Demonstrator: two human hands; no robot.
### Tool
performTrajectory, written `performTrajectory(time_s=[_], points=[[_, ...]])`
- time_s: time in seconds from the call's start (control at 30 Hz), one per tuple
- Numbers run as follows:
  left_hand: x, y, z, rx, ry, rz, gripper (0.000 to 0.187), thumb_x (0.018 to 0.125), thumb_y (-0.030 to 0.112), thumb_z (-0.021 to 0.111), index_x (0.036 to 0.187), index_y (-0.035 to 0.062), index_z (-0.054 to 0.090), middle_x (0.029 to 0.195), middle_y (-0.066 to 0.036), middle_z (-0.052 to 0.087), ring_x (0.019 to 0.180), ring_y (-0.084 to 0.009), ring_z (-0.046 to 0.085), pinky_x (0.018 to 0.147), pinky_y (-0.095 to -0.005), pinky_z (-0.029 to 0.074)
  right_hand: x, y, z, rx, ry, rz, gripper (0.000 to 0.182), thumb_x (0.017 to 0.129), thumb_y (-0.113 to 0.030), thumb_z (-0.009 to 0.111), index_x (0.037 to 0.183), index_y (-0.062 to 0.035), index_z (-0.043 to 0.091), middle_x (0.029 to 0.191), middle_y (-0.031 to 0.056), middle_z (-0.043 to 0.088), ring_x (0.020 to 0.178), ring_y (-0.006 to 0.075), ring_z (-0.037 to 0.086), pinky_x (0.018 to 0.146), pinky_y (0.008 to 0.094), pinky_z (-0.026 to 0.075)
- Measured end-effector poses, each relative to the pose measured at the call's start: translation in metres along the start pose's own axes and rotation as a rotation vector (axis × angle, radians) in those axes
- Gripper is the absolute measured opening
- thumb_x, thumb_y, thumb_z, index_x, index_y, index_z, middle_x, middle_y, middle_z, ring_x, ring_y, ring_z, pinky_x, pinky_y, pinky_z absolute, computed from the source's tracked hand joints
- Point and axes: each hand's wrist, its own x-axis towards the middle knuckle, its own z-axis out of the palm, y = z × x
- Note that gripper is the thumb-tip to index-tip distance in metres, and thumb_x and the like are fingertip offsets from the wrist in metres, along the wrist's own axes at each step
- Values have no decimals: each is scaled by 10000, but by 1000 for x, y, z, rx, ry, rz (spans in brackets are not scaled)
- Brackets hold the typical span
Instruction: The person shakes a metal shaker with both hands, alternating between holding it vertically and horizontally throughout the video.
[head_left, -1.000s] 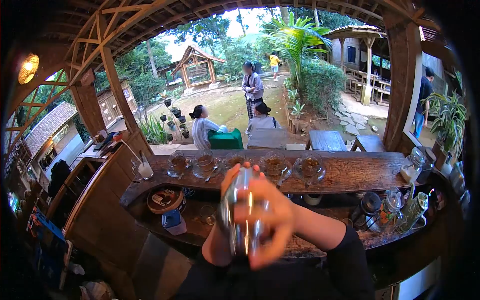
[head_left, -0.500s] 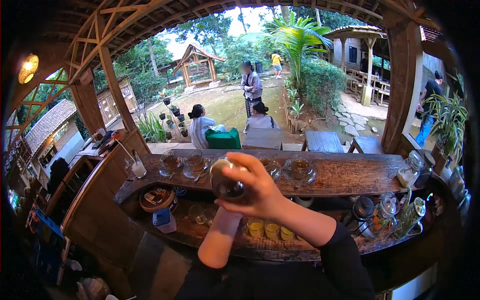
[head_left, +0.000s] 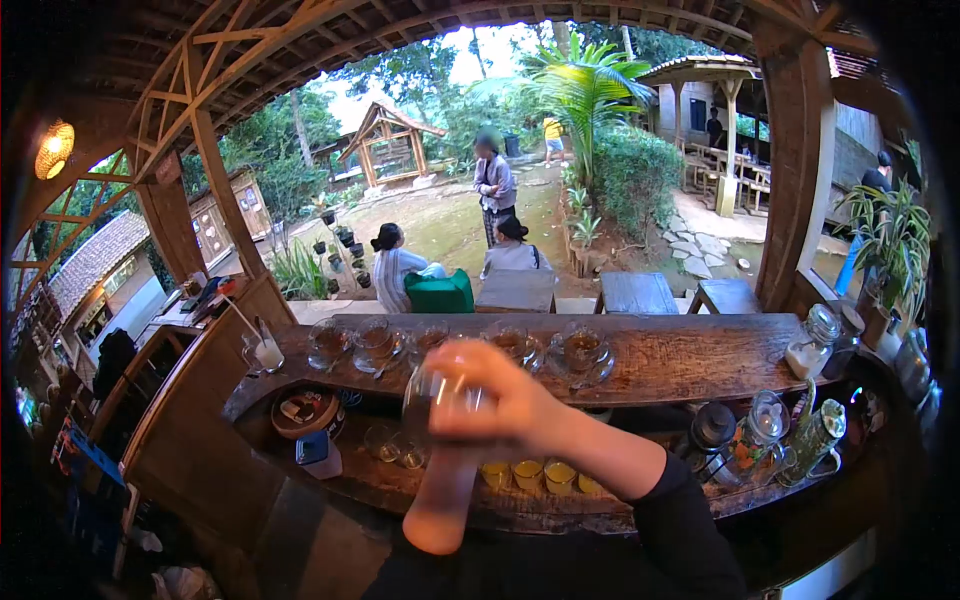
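Note:
In front of my chest I hold up a clear glass vessel (head_left: 416, 400) with dark contents, blurred by motion. My right hand (head_left: 490, 392) wraps round it from the right, fingers curled over its upper side. My left hand (head_left: 455, 462) comes up from below, its wrist upright under the vessel. The left fingers are hidden behind the right hand and the glass. Just below, on the lower shelf, stand several small glasses of yellow drink (head_left: 528, 474). Two empty-looking glasses (head_left: 412, 455) sit left of my left wrist.
Several glass cups on saucers (head_left: 582, 352) line the raised wooden counter (head_left: 690, 350). On the right stand a French press (head_left: 713, 428), a lidded jar (head_left: 813, 340) and glass pitchers (head_left: 768, 420). A round box (head_left: 305, 410) lies left. Several people sit or stand outside.
Both hands and the glass vessel have moved slightly down and are more blurred. The camera view has shifted a little. The vessel stays in my right hand's grasp.

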Motion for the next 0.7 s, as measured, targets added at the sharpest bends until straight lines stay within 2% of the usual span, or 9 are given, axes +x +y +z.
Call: performTrajectory(time_s=[0.07, 0.13, 0.27, 0.37, 0.43, 0.47, 0.53, 0.6, 0.7], points=[[10, 8, -3, -354, -77, -216, 238, 874, 322, 505, 1020, 135, 497, 1040, -46, 447, 1036, -228, 403, 919, -418, 389, 11, -33, -3, 296, -129, 58, 588, 712, -230, 690, 1222, -257, 398, 1133, 184, 488, 1010, 358, 512, 816, 481, 412], [16, 13, 10, -206, -340, -66, 244, 886, 337, 476, 1038, 146, 491, 1023, -43, 446, 1024, -228, 409, 918, -424, 400, 17, -33, 2, -58, -23, -570, 509, 754, -249, 631, 1204, -326, 406, 1159, 135, 489, 992, 362, 525, 782, 503, 404], [14, 14, -1, -170, -78, -159, 251, 889, 339, 468, 1049, 146, 488, 1021, -60, 454, 1019, -239, 427, 915, -429, 412, -17, -13, 13, 102, 44, 259, 661, 693, -239, 710, 1256, -278, 365, 1207, 138, 459, 1062, 368, 479, 801, 520, 405], [3, 0, 4, 29, 138, -44, 252, 893, 341, 458, 1046, 142, 489, 1019, -68, 454, 1021, -241, 431, 911, -432, 418, -31, 6, 27, 21, 261, 397, 685, 652, -287, 753, 1233, -143, 421, 1190, 199, 454, 1083, 373, 455, 868, 509, 368], [-3, -7, 7, 151, 275, 37, 253, 895, 341, 452, 1044, 140, 489, 1017, -73, 455, 1023, -243, 433, 908, -434, 422, -22, 0, 13, -40, 221, 31, 672, 652, -302, 750, 1215, -100, 443, 1170, 239, 451, 1092, 368, 450, 907, 495, 343], [-3, -8, 6, 207, 347, 79, 254, 896, 342, 448, 1043, 139, 490, 1016, -76, 455, 1023, -243, 434, 906, -435, 424, -21, -16, 3, 257, -19, 307, 637, 690, -294, 712, 1238, -178, 409, 1160, 225, 460, 1104, 375, 448, 917, 516, 331], [20, 8, 21, -127, -104, -90, 205, 887, 272, 442, 953, 88, 502, 956, -113, 518, 928, -271, 524, 798, -461, 473, 5, -32, -1, -76, 65, -543, 582, 701, -355, 671, 1198, -150, 449, 1102, 205, 480, 1049, 382, 477, 911, 517, 321], [24, 5, 27, -131, -90, -93, 198, 879, 265, 455, 950, 87, 501, 924, -106, 536, 891, -258, 539, 801, -447, 474, -7, -29, 3, -58, 93, -587, 601, 695, -369, 681, 1183, -121, 433, 1081, 198, 487, 1017, 392, 493, 894, 514, 340], [31, -20, -44, 218, 139, -219, 259, 864, 244, 472, 1021, 41, 510, 1001, -112, 563, 924, -241, 557, 846, -392, 464, -59, -4, 2, -79, 97, 249, 654, 713, -334, 689, 1256, -216, 342, 1206, 173, 428, 1074, 368, 473, 870, 472, 399]])
